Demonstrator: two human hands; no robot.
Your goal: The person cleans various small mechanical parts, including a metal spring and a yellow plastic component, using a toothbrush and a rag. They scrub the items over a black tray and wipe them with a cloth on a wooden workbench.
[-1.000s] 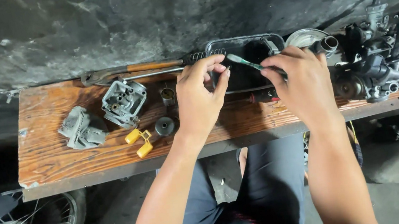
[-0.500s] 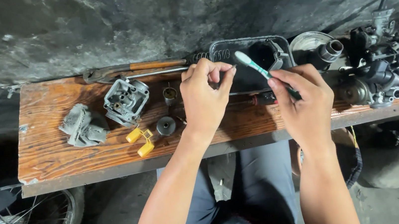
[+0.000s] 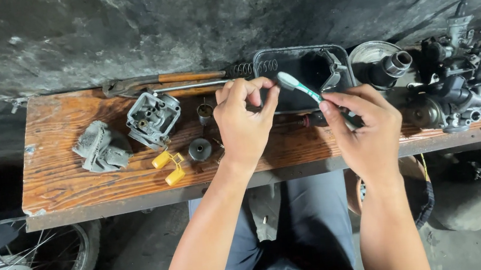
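Two hands | right hand [image 3: 366, 129] grips toothbrush [image 3: 301, 89] | left hand [image 3: 243, 122] pinches unseen part

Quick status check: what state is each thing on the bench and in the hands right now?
left hand: fingertips pinched together, whatever they hold is hidden
right hand: gripping the toothbrush
toothbrush: raised, head pointing at the left fingertips
black tray: open, resting at the bench's back edge
carburetor body: opened, lying on the bench
yellow float: detached, lying loose on the bench
pliers: lying flat, untouched
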